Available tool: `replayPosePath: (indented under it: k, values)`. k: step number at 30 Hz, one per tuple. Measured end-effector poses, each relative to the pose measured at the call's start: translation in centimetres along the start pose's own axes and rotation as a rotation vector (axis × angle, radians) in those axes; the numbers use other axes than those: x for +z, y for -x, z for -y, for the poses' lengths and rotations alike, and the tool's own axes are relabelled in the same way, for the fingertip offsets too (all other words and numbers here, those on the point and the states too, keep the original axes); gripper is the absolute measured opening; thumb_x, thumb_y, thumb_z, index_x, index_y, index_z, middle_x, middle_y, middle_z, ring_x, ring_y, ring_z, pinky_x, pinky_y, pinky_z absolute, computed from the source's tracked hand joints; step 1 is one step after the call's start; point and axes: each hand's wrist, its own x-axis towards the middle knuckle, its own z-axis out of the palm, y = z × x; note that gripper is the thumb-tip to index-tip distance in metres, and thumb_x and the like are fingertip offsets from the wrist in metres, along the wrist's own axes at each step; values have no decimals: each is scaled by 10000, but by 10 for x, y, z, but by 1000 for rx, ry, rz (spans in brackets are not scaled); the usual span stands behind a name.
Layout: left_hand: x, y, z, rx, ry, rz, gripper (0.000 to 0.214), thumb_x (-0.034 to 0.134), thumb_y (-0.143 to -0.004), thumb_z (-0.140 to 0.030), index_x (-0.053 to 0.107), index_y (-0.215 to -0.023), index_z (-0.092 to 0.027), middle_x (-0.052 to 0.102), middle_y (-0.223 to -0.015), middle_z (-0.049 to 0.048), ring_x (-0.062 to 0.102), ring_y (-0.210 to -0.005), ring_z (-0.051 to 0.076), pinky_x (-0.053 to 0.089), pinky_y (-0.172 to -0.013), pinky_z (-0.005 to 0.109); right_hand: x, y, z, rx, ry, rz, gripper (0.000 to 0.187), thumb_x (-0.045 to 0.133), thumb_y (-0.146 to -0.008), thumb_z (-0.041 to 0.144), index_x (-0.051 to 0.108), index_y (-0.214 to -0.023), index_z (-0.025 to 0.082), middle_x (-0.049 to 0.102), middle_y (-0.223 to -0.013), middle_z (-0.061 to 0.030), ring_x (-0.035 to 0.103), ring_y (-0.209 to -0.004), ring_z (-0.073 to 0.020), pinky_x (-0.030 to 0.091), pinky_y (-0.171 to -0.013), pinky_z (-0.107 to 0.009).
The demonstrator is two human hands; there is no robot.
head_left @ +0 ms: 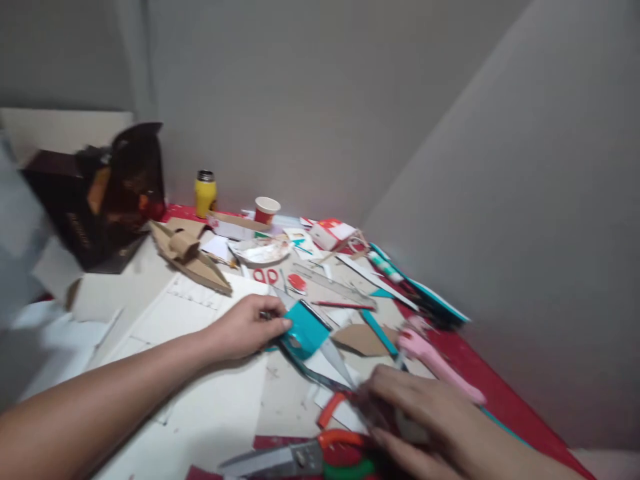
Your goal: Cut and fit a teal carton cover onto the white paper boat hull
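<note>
My left hand reaches across the table with its fingers closed on a teal piece of paper at mid-table. My right hand lies low at the front right, fingers curled over scraps next to orange-handled scissors; what it grips is blurred. A pink craft knife lies just beyond the right hand. A clear ruler runs under the teal paper.
A cardboard boat model sits at the left, a dark box behind it. A yellow bottle, a paper cup, small red scissors and several paper scraps crowd the back. White sheets cover the near left.
</note>
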Motion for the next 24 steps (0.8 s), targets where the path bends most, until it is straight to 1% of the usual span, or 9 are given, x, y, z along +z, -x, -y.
replayPosePath:
  k: [1,3,5,8,12,15,17,21,24]
  values:
    - [0,-1,0,-13,11,9,159,607,-837,-292,597,-759,-153,440,-520,-73,363,-463,75,266,-452,202,-1,5,4,-8,-27,72,97,566,-872,263,621,-953,258,668,-946,-31,638,-825,-171,523,-740,-268]
    - [0,-3,0,-34,34,27,191,607,-848,-333,598,-783,-153,443,-532,-71,346,-459,70,248,-442,197,-2,12,10,-51,-59,139,269,546,-870,197,588,-1129,256,633,-1133,-68,607,-1012,-203,499,-871,-306]
    - [0,-4,1,-51,49,35,213,613,-851,-359,602,-800,-152,475,-572,-56,350,-475,67,258,-451,195,0,16,12,-85,-62,117,360,531,-852,143,560,-1197,243,612,-1178,-90,580,-1059,-225,477,-909,-334]
    - [2,-3,0,-74,62,29,227,631,-846,-374,600,-800,-154,506,-609,-38,367,-497,68,275,-464,195,5,18,14,-120,-53,98,332,512,-832,99,579,-1132,224,627,-1073,-89,584,-965,-225,476,-845,-335]
    - [3,-2,-4,-94,89,17,228,652,-834,-368,590,-768,-159,468,-543,-62,347,-454,56,246,-432,182,11,14,18,-154,-50,112,225,490,-835,84,582,-1004,200,618,-961,-74,568,-842,-200,460,-761,-309]
    - [3,-3,-7,-96,121,10,230,667,-819,-362,590,-754,-155,464,-503,-75,353,-422,46,243,-415,174,13,8,21,-176,-20,130,218,497,-812,87,568,-998,176,612,-941,-86,551,-820,-204,454,-743,-318]
    - [2,-3,-8,-94,140,0,254,694,-791,-378,593,-745,-149,495,-511,-68,394,-419,47,265,-415,173,12,4,21,-183,-4,147,240,516,-771,89,571,-991,168,612,-945,-95,549,-822,-213,456,-743,-331]
    - [-1,-5,-7,-103,162,-15,311,735,-742,-427,596,-748,-149,529,-484,-62,452,-385,61,304,-400,174,9,7,16,-114,0,179,310,552,-666,83,593,-956,182,620,-957,-86,570,-852,-238,483,-771,-374]
    - [-2,-5,-6,-121,170,-16,321,721,-751,-450,586,-753,-159,491,-383,-77,423,-325,70,317,-370,173,9,22,7,20,-19,210,295,566,-700,133,623,-981,201,645,-939,-90,614,-848,-256,527,-753,-392]
